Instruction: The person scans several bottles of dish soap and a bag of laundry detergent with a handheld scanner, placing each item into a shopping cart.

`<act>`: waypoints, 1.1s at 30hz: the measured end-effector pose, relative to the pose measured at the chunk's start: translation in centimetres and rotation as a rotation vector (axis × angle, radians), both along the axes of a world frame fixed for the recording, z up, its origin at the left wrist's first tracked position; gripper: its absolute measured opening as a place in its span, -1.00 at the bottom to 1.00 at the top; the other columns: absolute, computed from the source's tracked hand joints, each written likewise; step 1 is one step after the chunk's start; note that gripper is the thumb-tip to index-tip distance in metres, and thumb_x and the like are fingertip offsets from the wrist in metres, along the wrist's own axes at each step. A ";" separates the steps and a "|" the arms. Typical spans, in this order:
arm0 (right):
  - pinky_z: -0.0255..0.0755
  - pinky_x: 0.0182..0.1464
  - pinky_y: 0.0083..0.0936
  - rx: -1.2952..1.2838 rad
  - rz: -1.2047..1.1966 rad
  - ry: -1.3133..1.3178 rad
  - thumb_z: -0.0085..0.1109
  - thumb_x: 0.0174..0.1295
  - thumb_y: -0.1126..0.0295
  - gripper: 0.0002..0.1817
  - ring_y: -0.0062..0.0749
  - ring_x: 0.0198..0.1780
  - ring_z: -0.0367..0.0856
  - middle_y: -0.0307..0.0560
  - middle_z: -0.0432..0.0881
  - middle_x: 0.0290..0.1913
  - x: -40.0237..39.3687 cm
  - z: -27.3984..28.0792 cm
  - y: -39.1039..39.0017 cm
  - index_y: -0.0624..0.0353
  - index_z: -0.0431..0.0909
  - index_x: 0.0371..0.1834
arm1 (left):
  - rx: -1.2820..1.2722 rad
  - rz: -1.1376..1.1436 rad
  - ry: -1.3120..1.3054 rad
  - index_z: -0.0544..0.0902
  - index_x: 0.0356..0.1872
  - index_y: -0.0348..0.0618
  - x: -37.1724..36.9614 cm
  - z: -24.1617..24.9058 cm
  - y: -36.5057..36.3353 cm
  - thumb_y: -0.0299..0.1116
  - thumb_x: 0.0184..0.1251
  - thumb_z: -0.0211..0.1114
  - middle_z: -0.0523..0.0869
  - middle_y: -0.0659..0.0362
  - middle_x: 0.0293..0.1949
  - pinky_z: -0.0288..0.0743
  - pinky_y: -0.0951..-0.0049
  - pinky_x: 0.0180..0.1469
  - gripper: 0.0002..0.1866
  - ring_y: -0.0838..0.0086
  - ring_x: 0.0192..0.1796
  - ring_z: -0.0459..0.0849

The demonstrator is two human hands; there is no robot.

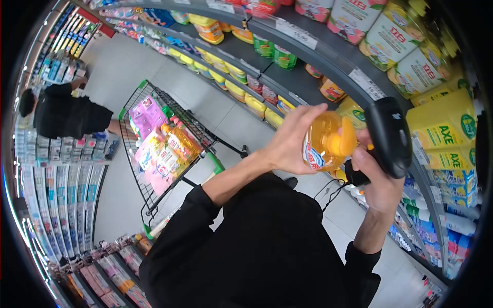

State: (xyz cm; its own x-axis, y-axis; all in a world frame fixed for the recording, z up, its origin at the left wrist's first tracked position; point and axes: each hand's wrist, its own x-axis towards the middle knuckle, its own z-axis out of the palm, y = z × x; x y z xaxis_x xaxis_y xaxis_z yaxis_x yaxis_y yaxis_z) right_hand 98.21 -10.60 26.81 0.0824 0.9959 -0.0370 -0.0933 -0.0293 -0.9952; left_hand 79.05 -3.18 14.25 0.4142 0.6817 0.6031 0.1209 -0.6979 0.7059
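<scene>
I'm holding a clear bottle (pixel 324 123) of orange liquid in front of my chest, just beside the shelf, with my left hand (pixel 290 141) clamped around its rounded body and its yellow cap (pixel 341 143) pointing up towards my eyes. My right hand (pixel 381 186) is gripping a black handheld device (pixel 389 136), its fingers closed around the handle; their tips are coming so near the cap that I can't tell whether they are touching it. The bottle is looking well filled, so I'm expecting some weight, with smooth plastic walls that are probably giving a little under pressure and turning slippery if wet. I'm judging the body to be the best place to take hold, as the jutting cap is likely the weaker part. Beyond it the dark shelf (pixel 331 63) is carrying rows of bottles and price labels (pixel 297 33), with yellow bottles (pixel 442 131) standing to the right. Behind my left arm a wire cart (pixel 215 163) is resting on the pale tiled floor (pixel 120 56), bearing pink and purple packs, and another person (pixel 69 115) in black is standing across the aisle.
</scene>
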 end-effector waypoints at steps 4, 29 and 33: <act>0.46 -0.21 -0.53 0.140 -0.019 0.028 0.21 0.23 0.62 -0.66 -0.47 -0.28 0.59 0.19 0.66 -0.05 1.5 -1.3 0.5 0.34 0.51 0.09 | 0.023 0.299 0.095 0.18 0.42 -0.28 -5.7 0.9 0.9 -0.11 -0.29 0.68 0.40 -0.15 0.27 0.33 0.12 0.32 0.18 0.05 0.28 0.45; 0.61 -0.21 -0.21 -0.609 -0.317 -0.752 0.38 -0.01 0.31 -0.68 -0.07 -0.37 0.75 0.12 0.71 -0.45 11.3 -33.1 -11.6 0.30 0.62 -0.26 | -0.855 1.491 -0.024 0.61 -0.01 -0.27 -45.2 -16.9 -4.7 -0.37 0.16 0.44 0.70 0.17 -0.29 0.61 0.32 -0.21 -0.62 0.38 -0.25 0.67; 0.60 -0.07 -0.14 -0.708 -0.305 -0.782 0.38 -0.04 0.26 -0.64 0.13 -0.17 0.71 0.24 0.71 -0.32 11.5 -33.6 -10.6 0.29 0.61 -0.25 | -0.900 1.288 -0.076 0.61 -0.02 -0.27 -37.6 -18.7 4.4 -0.36 0.17 0.43 0.70 0.17 -0.29 0.60 0.32 -0.22 -0.63 0.38 -0.26 0.67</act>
